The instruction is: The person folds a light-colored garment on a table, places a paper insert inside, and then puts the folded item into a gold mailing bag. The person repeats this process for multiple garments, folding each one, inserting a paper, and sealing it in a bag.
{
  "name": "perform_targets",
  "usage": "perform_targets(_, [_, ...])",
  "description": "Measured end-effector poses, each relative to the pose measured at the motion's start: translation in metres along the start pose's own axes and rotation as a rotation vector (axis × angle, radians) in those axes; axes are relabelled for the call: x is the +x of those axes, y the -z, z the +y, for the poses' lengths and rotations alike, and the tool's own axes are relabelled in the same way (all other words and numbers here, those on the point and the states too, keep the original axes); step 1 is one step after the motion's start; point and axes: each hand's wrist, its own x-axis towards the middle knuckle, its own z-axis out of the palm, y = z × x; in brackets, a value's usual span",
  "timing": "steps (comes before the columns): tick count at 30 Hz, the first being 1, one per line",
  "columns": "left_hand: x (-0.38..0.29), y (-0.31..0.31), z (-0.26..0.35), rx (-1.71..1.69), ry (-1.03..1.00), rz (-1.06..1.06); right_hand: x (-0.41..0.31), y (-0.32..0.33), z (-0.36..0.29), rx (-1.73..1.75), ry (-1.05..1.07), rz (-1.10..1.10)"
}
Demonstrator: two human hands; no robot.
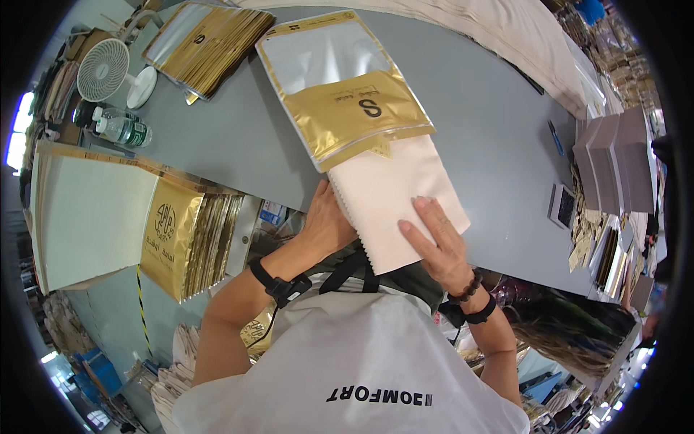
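Note:
A folded pale pink cloth [390,190] with a zigzag-cut edge lies before me, its far end inside the mouth of a gold plastic pouch [352,103] with a silvery panel. A small gold tag [383,147] shows at that mouth. My right hand [436,241] rests on top of the cloth near its close right corner, fingers spread. At the cloth's left edge is my left hand [331,222], its fingertips partly hidden; whether it grips the edge I cannot tell.
A stack of gold pouches [209,46], a white fan [103,69] and plastic bottles [123,130] stand at the far left. Nearer left is an open box [92,217] of gold pouches. Grey-brown stacked sheets [615,163], a blue pen-like tool [556,138] and a small dark-topped box [563,206] are at right.

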Motion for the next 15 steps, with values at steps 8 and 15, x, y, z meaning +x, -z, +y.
perform_targets(8, [0.026, 0.011, -0.013, 0.058, 0.093, -0.077, 0.025, -0.015, 0.006, -0.118, -0.241, -0.004])
perform_targets(15, [0.047, 0.006, -0.037, -0.342, 0.21, 0.073, 0.056, -0.026, 0.008, 0.034, -0.334, -0.073])
